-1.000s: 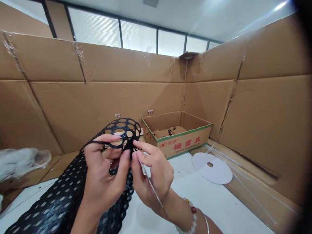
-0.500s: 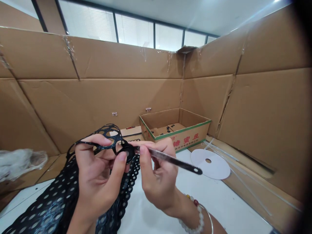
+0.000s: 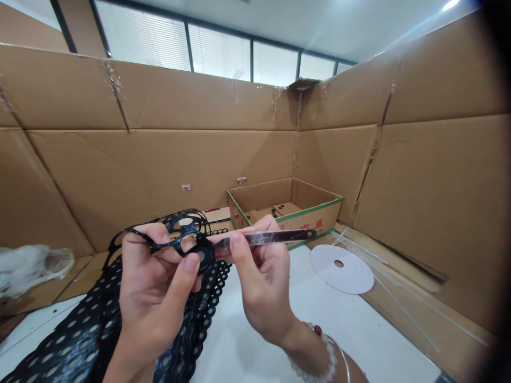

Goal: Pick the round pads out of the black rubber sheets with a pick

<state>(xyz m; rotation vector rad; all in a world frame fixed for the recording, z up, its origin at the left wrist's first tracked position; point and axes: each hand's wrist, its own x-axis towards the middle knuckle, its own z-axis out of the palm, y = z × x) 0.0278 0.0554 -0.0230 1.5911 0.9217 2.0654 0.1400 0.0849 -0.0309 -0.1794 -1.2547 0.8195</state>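
My left hand [image 3: 154, 290] is closed on the lifted end of a black rubber sheet [image 3: 91, 330] punched full of round holes, thumb and forefinger pinching a ring-shaped piece [image 3: 202, 254] at its edge. My right hand [image 3: 259, 276] is closed on a thin flat metal blade [image 3: 279, 236], whose tip meets that ring while its far end points right. The rest of the sheet trails down to the lower left over the white tabletop [image 3: 351, 330].
A low cardboard box [image 3: 307, 215] with a green rim holds a few black rings at the back. A white disc [image 3: 341, 268] with a centre hole lies right of it. Clear rods [image 3: 399, 298] rest along the right cardboard wall. A plastic bag [image 3: 27, 266] sits at left.
The blade swung from pointing down along my wrist to lying nearly level, pointing right. The lifted end of the sheet has folded down lower in my left hand.
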